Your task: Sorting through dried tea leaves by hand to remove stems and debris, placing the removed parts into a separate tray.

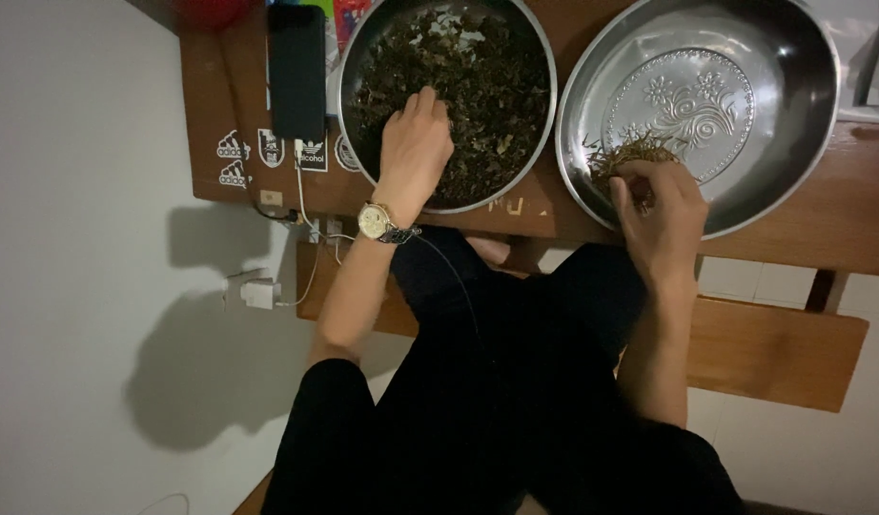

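**Two hands at two metal bowls**

The left hand (pixel 413 143) is laid palm down in the left bowl (pixel 358 57), which is filled with dark dried leaves (pixel 487 86). Its fingers (pixel 422 100) are curled loosely into the leaves, with leaves lying ahead of and on both sides of the fingertips; whether anything is pinched between them cannot be told. A gold watch (pixel 375 221) is worn on that wrist, just behind the hand.

The right hand (pixel 661 215) is held over the near rim of the right bowl (pixel 792 114). Its fingers (pixel 635 186) are drawn narrow around a small bunch of pale brown stems (pixel 630 153), which is gripped at the fingertips and fans out just beyond them onto the bowl's floor. An embossed flower pattern (pixel 692 105) is seen farther ahead of these fingers, in the bowl's middle, with most of the floor left bare.

Both bowls are set side by side, nearly touching, on a brown wooden table (pixel 840 210). A dark phone (pixel 296 67) is lain on the table to the left of the left fingers, with a white cable (pixel 304 195) run down from it. Dark trousers (pixel 516 381) are seen below the wrists.
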